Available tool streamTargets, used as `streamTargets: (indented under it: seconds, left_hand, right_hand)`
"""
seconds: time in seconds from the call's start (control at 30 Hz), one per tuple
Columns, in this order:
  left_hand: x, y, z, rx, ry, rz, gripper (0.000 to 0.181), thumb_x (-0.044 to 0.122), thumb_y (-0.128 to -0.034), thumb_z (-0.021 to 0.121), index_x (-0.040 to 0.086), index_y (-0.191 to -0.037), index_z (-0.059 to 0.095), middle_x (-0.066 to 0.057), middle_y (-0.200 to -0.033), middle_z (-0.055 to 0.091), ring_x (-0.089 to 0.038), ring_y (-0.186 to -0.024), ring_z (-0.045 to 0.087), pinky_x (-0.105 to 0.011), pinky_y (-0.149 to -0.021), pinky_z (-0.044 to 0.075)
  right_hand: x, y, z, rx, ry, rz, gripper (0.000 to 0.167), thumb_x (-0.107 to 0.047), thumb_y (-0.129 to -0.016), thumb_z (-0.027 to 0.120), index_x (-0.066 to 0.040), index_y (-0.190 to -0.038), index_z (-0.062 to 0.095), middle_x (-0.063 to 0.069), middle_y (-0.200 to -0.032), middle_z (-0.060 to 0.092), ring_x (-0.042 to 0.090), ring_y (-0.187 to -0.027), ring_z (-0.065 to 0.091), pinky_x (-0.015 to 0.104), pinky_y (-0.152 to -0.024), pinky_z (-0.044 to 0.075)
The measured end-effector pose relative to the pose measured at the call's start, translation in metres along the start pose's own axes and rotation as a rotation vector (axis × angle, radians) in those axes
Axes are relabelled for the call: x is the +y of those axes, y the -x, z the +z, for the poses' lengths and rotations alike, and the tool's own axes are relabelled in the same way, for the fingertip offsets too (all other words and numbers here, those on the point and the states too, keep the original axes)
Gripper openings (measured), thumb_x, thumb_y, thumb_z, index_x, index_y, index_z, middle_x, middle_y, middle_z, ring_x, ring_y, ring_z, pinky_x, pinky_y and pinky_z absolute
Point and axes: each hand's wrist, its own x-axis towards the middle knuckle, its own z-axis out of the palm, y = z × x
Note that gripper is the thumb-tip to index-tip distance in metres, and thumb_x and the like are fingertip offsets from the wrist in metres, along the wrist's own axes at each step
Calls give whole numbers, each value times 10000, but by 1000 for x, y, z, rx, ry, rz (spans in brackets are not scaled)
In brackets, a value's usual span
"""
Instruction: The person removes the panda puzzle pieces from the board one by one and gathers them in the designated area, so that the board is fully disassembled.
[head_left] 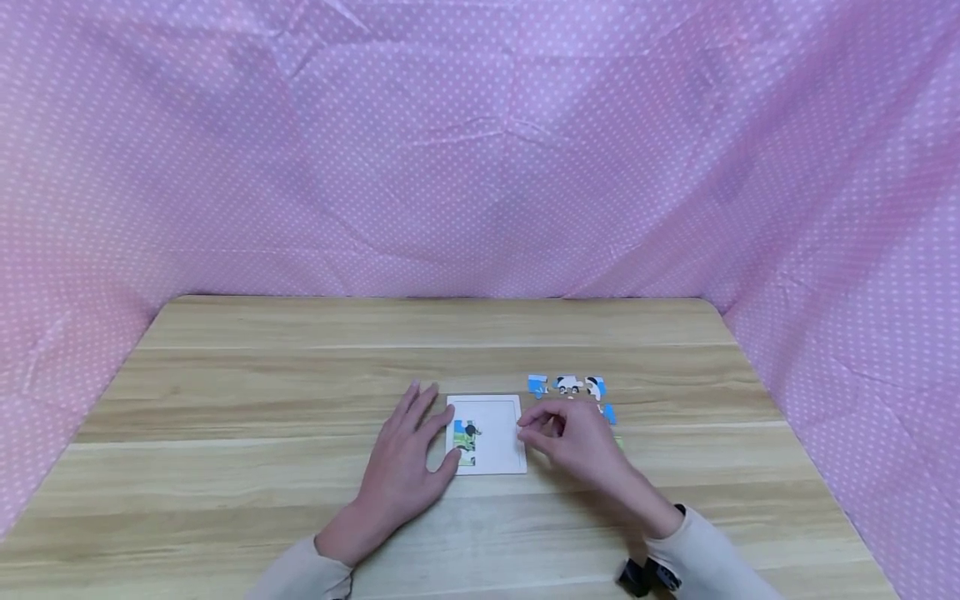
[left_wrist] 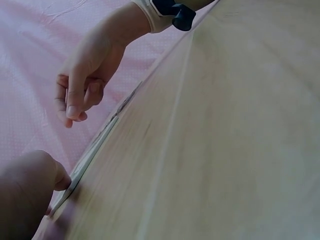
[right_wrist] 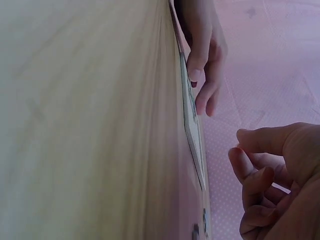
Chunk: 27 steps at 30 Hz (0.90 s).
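A white square puzzle tray [head_left: 497, 433] lies on the table. Several joined puzzle pieces [head_left: 466, 442] in blue and green fill part of its left side. My left hand [head_left: 405, 458] rests at the tray's left edge with fingers spread, the thumb and index fingertips touching it. My right hand [head_left: 577, 442] hovers by the tray's right edge, thumb and index fingertips close together and the other fingers loosely bent. No puzzle piece shows between those fingertips in any view. In the right wrist view the tray [right_wrist: 191, 125] appears nearly edge-on, beneath the left hand [right_wrist: 204, 55].
Loose puzzle pieces, some with panda parts [head_left: 568, 384], lie beyond and under the right hand, partly hidden by it. A black band with a camera [head_left: 648, 577] sits at the right wrist. Pink dotted cloth [head_left: 480, 150] hangs behind the wooden table [head_left: 262, 375].
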Motion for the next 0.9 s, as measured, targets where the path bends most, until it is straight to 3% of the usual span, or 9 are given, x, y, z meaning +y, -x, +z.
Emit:
streamTargets:
  seconds: [0.1,0.3,0.53,0.9]
  left_hand:
    - [-1,-3,0,-13,-14,35,577,351,-960,783,43,-1445,731,-138,-1705,502,-407,-1664,299,-693,-1204,435]
    - [-3,-3,1,-28,-13,53,598,349,-975,778,27,-1473,701,-101,-1642,581,-362,-1660,325,-679,-1222,419]
    - [-4,0,1,-36,-49,74,621,368,-991,770,9,-1489,678,-105,-1653,572,-347,-1639,379,-641,-1235,408]
    - [-4,0,0,-46,-28,68,602,364,-998,761,2,-1472,682,-112,-1645,579,-356,-1610,429,-618,-1266,380]
  right_hand:
    - [-3,-3,4,-10,10,11,107,-96,-907,923,-161,-959,856,-99,-856,731,66,-681,562,218,-618,473]
    - [-8,-10,12,-34,25,28,124,-115,-908,928,-199,-976,867,-135,-847,728,66,-655,552,225,-603,458]
    - [-10,-20,21,-67,-21,-58,115,-58,-924,900,-111,-1023,873,-96,-824,757,58,-588,527,206,-544,424]
    - [-16,-28,36,-102,-28,-21,133,-68,-938,888,-109,-1063,866,-75,-870,764,43,-608,555,195,-539,437]
